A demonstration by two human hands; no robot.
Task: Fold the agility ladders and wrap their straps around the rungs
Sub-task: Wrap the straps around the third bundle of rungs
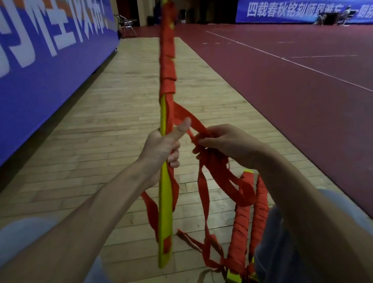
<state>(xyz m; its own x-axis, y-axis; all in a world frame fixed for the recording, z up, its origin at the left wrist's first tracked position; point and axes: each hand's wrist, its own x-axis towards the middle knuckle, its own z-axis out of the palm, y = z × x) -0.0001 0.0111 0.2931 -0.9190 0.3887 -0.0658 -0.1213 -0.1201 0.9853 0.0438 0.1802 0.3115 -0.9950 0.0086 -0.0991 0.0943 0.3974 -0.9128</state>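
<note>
Beside the right knee, two wrapped bundles (244, 222) lie on the floor (111, 116). Ahead, the left hand (159, 150) clenches the yellow rungs (164, 211) and the right hand (226, 142) pinches the loose red strap (193, 122). Best to keep it taut and flat, each turn overlapping the wound section (167, 59) beyond.

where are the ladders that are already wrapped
Head view, lower right: the wrapped ladders lie on the wood floor beside the right knee, just below the right hand.
</note>
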